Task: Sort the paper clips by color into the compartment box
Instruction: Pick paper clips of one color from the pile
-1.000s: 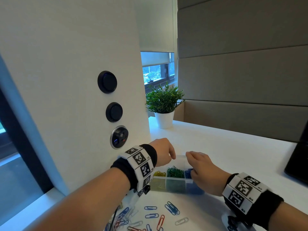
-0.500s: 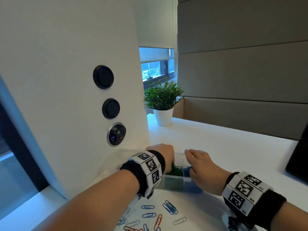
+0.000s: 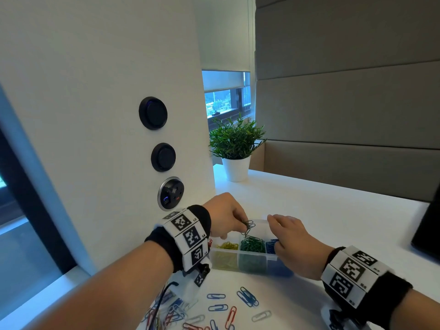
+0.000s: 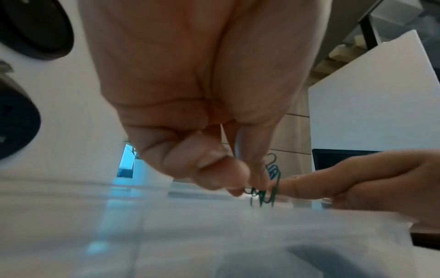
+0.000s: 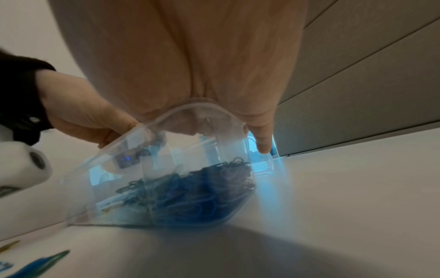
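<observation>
Above the compartment box (image 3: 238, 262), left hand (image 3: 225, 215) pinches green clips (image 3: 248, 226); right hand (image 3: 294, 241) grips its rim.

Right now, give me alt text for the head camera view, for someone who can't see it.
The left hand pinches a small bunch of green paper clips above the green section of a clear compartment box, which the right hand steadies. Loose paper clips lie on the white table in front of the box.

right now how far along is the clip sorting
Well underway. The compartment box already holds separate yellow, green and blue piles. The left hand pinches a tangle of green clips above the green section while the right hand steadies the box. Mixed loose clips remain on the table.
</observation>
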A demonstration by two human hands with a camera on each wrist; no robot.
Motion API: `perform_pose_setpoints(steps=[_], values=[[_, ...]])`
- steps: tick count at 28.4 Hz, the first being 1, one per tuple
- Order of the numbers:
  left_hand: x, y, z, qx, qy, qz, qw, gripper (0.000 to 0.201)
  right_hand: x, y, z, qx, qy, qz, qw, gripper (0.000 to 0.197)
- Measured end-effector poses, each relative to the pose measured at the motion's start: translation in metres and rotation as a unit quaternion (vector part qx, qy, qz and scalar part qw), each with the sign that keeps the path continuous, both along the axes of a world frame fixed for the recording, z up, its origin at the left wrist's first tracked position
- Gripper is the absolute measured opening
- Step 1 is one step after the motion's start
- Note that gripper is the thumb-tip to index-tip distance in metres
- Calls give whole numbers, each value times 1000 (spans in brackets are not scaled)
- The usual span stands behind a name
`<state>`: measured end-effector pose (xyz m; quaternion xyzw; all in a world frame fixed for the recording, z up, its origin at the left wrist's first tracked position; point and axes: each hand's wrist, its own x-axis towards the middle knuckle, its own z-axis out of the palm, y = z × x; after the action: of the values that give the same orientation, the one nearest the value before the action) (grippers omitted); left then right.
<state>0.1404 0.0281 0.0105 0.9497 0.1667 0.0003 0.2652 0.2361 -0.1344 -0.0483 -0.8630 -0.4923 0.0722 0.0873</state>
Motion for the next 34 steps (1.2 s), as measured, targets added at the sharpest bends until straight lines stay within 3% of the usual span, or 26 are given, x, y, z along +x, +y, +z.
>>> perform_pose_setpoints(steps=[5,8,12,17,24,30,34], values=[[-8,0,-1,-100,7,28,995,10,-2,-1,4,9,2,3,1000,56],[-11,-1,-1,-115,16,34,993,13,0,-2,10,49,56,-6,997,52],[-11,-5,-1,-99,25,33,994,14,-3,1,18,217,112,-41,969,19],[-8,-5,0,-90,27,22,995,15,-7,6,25,282,177,-53,942,5],[0,-11,-4,-85,21,27,996,16,6,-3,23,265,162,-105,945,13],[-4,-15,1,-65,61,29,996,41,9,-30,25,235,120,-148,953,16],[-38,-16,20,-33,-17,58,998,22,-5,-36,28,184,64,-110,975,15]])
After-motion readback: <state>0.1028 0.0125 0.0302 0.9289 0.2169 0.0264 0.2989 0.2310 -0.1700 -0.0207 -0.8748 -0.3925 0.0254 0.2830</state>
